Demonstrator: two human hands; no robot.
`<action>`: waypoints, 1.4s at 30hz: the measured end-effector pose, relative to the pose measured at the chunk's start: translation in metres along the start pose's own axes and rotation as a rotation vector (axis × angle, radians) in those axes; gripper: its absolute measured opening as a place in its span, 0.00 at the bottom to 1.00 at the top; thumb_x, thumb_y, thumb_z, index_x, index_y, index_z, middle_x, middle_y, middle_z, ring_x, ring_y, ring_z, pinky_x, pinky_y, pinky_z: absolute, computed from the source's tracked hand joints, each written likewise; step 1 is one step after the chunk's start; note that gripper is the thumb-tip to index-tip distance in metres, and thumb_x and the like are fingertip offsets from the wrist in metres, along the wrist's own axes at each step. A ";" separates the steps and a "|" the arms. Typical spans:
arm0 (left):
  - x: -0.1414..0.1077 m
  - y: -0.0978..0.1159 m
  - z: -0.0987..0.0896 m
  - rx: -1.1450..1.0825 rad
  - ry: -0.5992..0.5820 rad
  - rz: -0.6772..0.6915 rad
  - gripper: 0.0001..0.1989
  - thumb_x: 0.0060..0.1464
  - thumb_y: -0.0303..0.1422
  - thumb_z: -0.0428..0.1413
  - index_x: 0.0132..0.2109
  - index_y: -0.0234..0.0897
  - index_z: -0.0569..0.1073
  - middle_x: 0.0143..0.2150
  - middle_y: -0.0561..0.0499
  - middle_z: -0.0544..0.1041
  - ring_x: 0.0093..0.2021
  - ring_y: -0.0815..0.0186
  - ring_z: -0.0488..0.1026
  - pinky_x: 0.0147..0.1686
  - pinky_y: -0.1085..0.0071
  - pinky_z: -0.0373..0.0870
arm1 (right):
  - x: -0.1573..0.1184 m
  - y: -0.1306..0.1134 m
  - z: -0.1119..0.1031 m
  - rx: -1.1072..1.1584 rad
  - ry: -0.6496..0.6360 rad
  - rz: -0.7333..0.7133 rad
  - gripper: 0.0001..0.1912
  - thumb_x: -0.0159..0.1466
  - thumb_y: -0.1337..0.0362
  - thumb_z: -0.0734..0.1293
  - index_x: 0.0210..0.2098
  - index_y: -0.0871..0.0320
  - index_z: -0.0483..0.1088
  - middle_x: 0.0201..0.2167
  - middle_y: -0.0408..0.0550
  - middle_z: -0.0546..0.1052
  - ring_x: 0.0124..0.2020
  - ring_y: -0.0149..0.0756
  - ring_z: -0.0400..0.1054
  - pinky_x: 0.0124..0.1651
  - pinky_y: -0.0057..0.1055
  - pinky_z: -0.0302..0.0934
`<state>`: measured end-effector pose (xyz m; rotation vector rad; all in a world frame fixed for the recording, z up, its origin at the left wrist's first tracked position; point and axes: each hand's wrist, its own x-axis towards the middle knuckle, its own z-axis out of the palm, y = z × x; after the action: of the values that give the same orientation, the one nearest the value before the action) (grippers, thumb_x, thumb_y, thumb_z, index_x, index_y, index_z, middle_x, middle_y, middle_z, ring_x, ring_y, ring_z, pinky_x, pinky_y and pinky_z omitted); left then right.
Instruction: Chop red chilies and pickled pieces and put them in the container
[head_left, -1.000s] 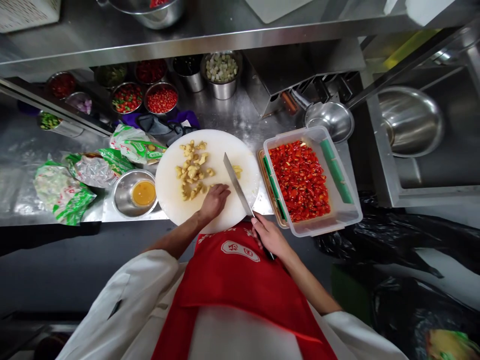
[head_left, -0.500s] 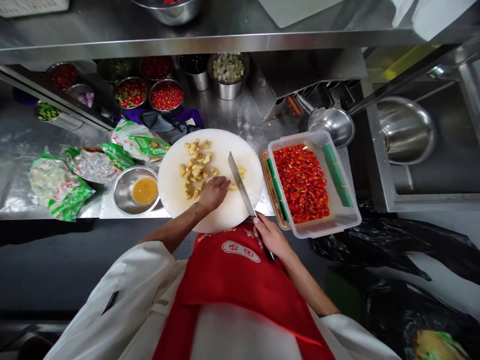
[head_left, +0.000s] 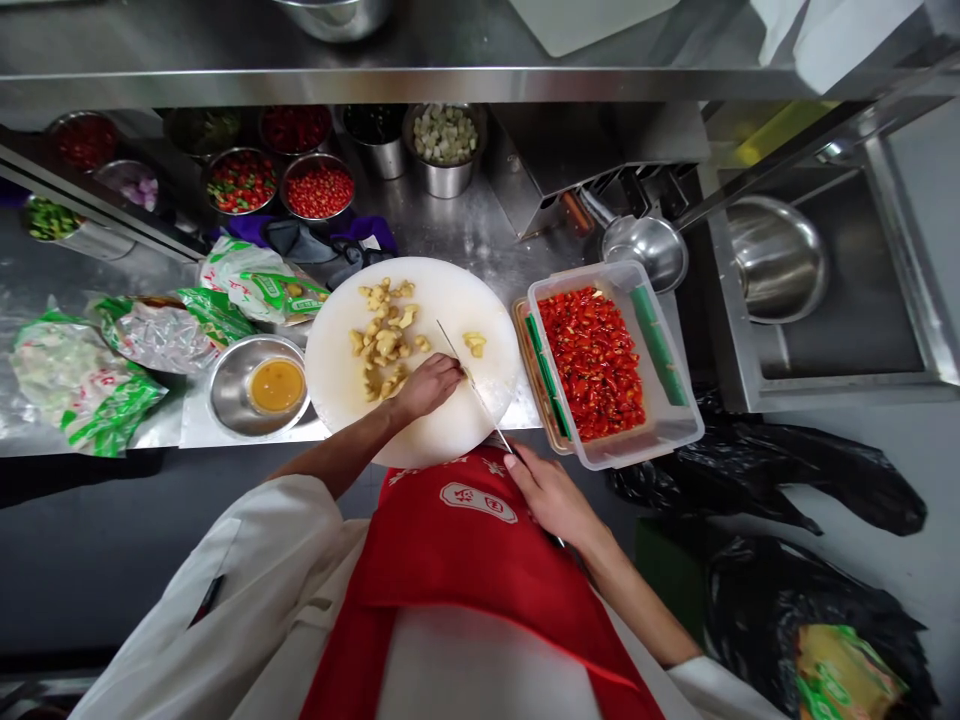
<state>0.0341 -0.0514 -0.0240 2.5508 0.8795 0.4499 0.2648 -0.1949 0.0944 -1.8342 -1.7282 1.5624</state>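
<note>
A round white cutting board (head_left: pixel 420 430) lies on the steel counter, with knobbly pieces of ginger (head_left: pixel 386 345) grouped on its left half. Several cut ginger pieces (head_left: pixel 474 344) sit apart on the right side. My left hand (head_left: pixel 431 387) is on the board, fingers bent together over a piece of ginger that they mostly hide. In my right hand (head_left: pixel 551 492), at the board's near edge, is the handle of a long kitchen knife (head_left: pixel 484 405). The blade stands nearly edge-on to me, crossing the board close against my left fingertips.
Right of the board stands a clear plastic tub (head_left: pixel 592 370) of chopped red chillies. To the left are a steel bowl (head_left: pixel 225 385) of yellow-brown liquid and plastic bags (head_left: pixel 86 380). Steel pots (head_left: pixel 446 150) of ingredients line the back beneath a metal shelf (head_left: pixel 420 85).
The knife blade has turned from showing its flat side to nearly edge-on and swung left against my left fingertips. My left hand stays at the ginger. The view has shifted slightly.
</note>
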 end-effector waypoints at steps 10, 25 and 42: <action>-0.004 0.003 -0.005 -0.054 -0.005 -0.007 0.14 0.67 0.29 0.45 0.45 0.36 0.75 0.44 0.45 0.75 0.48 0.60 0.67 0.52 0.63 0.67 | 0.009 0.004 0.001 -0.006 -0.022 0.055 0.29 0.71 0.46 0.51 0.64 0.53 0.63 0.32 0.49 0.80 0.33 0.43 0.76 0.38 0.37 0.67; -0.011 0.004 0.001 -0.105 0.062 -0.044 0.13 0.66 0.28 0.45 0.41 0.35 0.75 0.42 0.45 0.75 0.47 0.61 0.67 0.49 0.64 0.69 | 0.015 -0.006 -0.013 -0.028 -0.125 0.096 0.31 0.71 0.42 0.48 0.58 0.54 0.67 0.19 0.42 0.72 0.21 0.38 0.70 0.28 0.32 0.64; -0.022 0.003 0.010 0.001 0.200 -0.087 0.12 0.65 0.28 0.47 0.42 0.35 0.76 0.45 0.45 0.77 0.48 0.61 0.69 0.51 0.62 0.69 | 0.035 -0.001 -0.008 0.054 -0.127 0.071 0.29 0.71 0.43 0.49 0.56 0.55 0.66 0.21 0.39 0.71 0.15 0.31 0.64 0.22 0.28 0.61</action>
<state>0.0236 -0.0701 -0.0351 2.4882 1.0563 0.6858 0.2620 -0.1619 0.0793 -1.8259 -1.6707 1.7714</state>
